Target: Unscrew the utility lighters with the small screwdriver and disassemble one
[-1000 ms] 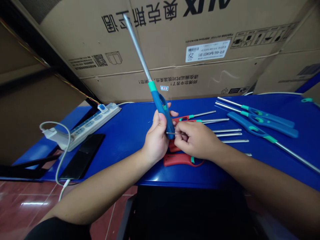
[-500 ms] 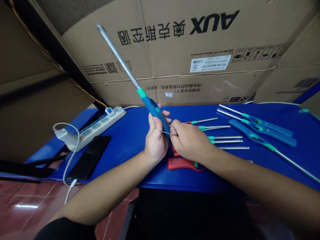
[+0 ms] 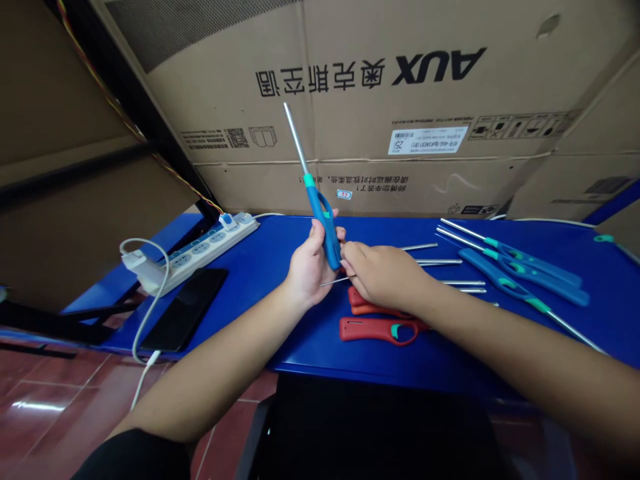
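Observation:
My left hand (image 3: 309,267) is wrapped round the handle of a blue lighter (image 3: 316,207), whose metal tube points up and slightly left. Against the handle's lower end, my right hand (image 3: 383,272) pinches a thin metal rod (image 3: 336,281); the rod's tip shows by my left palm. Under and beside my right hand lie several red lighters (image 3: 373,329), partly hidden, with their tubes to the right. Several blue lighters (image 3: 550,272) lie on the right part of the blue table (image 3: 300,353).
A white power strip (image 3: 200,250) with plugs and a black phone (image 3: 185,310) with a white cable are on the left. A large cardboard box (image 3: 350,133) stands behind the table. At the far right is another green-tipped item (image 3: 604,239).
The blue lighter has turned more upright and its tip is lower. The thin rod now sits lower, its tip by my left palm. The view has shifted slightly.

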A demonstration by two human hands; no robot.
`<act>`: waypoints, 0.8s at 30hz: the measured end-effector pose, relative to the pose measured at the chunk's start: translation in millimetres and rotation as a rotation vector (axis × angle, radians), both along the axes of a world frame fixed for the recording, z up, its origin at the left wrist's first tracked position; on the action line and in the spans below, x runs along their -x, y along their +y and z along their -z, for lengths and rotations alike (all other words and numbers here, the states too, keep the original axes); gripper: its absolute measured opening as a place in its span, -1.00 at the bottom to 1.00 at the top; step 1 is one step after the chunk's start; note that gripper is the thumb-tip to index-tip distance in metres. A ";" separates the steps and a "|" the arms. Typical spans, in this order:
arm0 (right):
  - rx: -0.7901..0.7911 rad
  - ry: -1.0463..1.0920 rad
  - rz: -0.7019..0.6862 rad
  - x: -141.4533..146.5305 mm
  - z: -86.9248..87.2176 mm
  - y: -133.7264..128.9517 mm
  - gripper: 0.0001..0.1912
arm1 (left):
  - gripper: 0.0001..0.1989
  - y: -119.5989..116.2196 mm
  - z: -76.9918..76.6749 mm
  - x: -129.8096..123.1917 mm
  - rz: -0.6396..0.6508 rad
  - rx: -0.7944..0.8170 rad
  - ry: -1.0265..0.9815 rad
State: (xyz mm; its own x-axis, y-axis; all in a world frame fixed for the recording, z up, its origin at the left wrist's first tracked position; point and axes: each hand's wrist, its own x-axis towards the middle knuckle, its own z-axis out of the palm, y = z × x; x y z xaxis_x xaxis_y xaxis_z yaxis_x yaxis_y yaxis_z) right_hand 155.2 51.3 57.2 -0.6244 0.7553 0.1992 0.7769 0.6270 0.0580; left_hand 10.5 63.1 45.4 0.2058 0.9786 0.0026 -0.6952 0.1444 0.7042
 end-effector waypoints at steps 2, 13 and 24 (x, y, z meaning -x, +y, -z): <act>-0.016 -0.024 -0.045 -0.7 -0.2 6.0 -0.73 | -0.63 4.4 -0.5 3.0 0.018 0.026 0.028; 0.042 -0.096 -0.271 2.2 -10.1 52.1 -0.79 | -0.63 39.6 1.7 31.1 -0.138 0.038 0.274; 0.341 -0.068 -0.240 46.3 22.4 121.3 -0.80 | -0.60 75.1 10.7 69.8 -0.586 -0.102 0.257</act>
State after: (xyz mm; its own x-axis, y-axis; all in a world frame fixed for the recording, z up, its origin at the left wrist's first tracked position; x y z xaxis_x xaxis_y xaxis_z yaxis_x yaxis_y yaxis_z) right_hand 108.9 172.6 34.9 -0.7937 0.6025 -0.0843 0.6081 0.7818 -0.1379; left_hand -59.4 138.2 34.7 -0.3557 0.9265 0.1228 -0.4458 -0.2837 0.8490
